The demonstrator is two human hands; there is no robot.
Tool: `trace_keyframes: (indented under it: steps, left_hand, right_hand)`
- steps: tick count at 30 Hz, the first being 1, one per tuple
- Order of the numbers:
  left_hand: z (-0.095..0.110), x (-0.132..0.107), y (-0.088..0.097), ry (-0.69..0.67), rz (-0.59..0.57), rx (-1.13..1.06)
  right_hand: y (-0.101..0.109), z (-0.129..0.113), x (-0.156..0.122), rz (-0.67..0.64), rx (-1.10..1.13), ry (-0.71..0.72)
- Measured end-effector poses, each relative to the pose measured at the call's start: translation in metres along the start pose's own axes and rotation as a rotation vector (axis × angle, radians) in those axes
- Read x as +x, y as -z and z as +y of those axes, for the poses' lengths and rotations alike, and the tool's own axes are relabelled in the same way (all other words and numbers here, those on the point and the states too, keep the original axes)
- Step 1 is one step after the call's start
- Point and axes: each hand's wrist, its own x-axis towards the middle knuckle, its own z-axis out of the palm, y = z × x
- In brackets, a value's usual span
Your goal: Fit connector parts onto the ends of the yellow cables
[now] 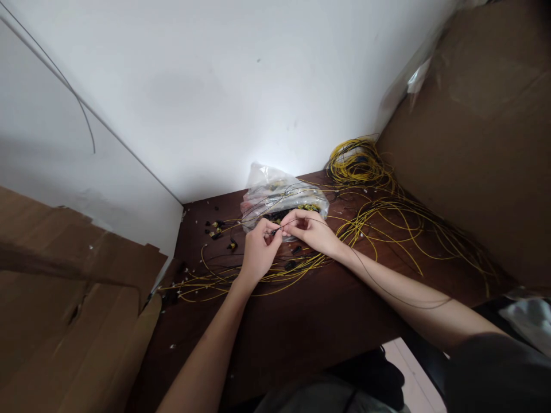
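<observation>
My left hand [261, 248] pinches a small black connector [274, 232] between thumb and fingertips. Right beside it, my right hand [310, 230] grips a thin black wire [390, 296] close to the connector; the fingertips of both hands nearly meet. The wire trails back over my right forearm. Whether its end sits inside the connector is too small to tell. Just behind the hands lies a clear plastic bag [278, 195] with black and yellow small parts in it. Long yellow wires [310, 263] run across the table below my hands.
A coil of yellow and black wire [350, 166] lies at the back right of the dark brown table [293, 321]. Loose black and yellow parts [216, 229] are scattered at left. Cardboard stands on the left [77, 321] and right [473, 143], with a white wall [215, 86] behind.
</observation>
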Motion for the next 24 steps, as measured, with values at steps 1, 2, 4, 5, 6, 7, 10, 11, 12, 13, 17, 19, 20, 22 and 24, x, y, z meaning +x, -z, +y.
trace_keyframes:
  steps: [1,2,4,5,6,7,10,11,12,13,17,19,20,22,24]
  left_hand:
    - [-0.0003,0.0,0.0,0.003,-0.001,-0.001]
    - [-0.0006,0.0,0.0,0.008,-0.002,-0.003]
    - [-0.0012,0.0,-0.0001,0.018,-0.004,-0.009]
    - [-0.0015,0.0,-0.0002,0.02,-0.004,-0.013]
    - [-0.0017,0.0,-0.0002,0.02,-0.003,-0.018]
    - [-0.0018,0.0001,-0.0003,0.018,-0.002,-0.023]
    - [-0.0015,0.0,-0.0005,0.008,0.0,-0.029]
    - [-0.0012,0.0,-0.0005,0.002,0.002,-0.028]
    - [-0.0008,-0.0001,-0.0005,-0.002,0.003,-0.025]
    - [-0.0004,-0.0002,-0.0004,-0.006,0.004,-0.02]
    - [0.0006,-0.0005,-0.0001,-0.012,0.009,-0.004]
    - [0.0003,-0.0005,0.0,-0.015,0.009,-0.003]
    - [0.0,-0.0005,0.0,-0.015,0.008,-0.003]
    - [-0.001,-0.0003,-0.0002,-0.013,0.007,-0.002]
    - [-0.0019,0.0,-0.0004,-0.012,0.006,-0.001]
  right_hand:
    - [-0.0002,-0.0005,-0.0001,0.003,0.006,-0.001]
    - [-0.0004,-0.0012,-0.0002,0.01,0.015,-0.003]
    - [-0.0009,-0.0028,-0.0004,0.031,0.043,-0.008]
    - [-0.0012,-0.0035,-0.0004,0.038,0.058,-0.009]
    - [-0.0015,-0.004,-0.0004,0.041,0.07,-0.01]
    - [-0.0017,-0.0043,-0.0004,0.041,0.077,-0.009]
    - [-0.0022,-0.0043,-0.0002,0.041,0.068,-0.011]
    - [-0.0022,-0.004,-0.0002,0.044,0.063,-0.014]
    - [-0.0022,-0.0036,-0.0002,0.046,0.061,-0.017]
    - [-0.0021,-0.003,-0.0002,0.046,0.06,-0.021]
    - [-0.0006,-0.0006,-0.0007,0.022,0.042,-0.018]
    - [0.0003,-0.0002,-0.0009,0.013,0.022,-0.014]
    - [0.0006,-0.0003,-0.0009,0.008,0.018,-0.013]
    - [0.0006,-0.0012,-0.0004,0.01,0.039,-0.016]
    - [-0.0001,-0.0022,0.0004,0.021,0.089,-0.024]
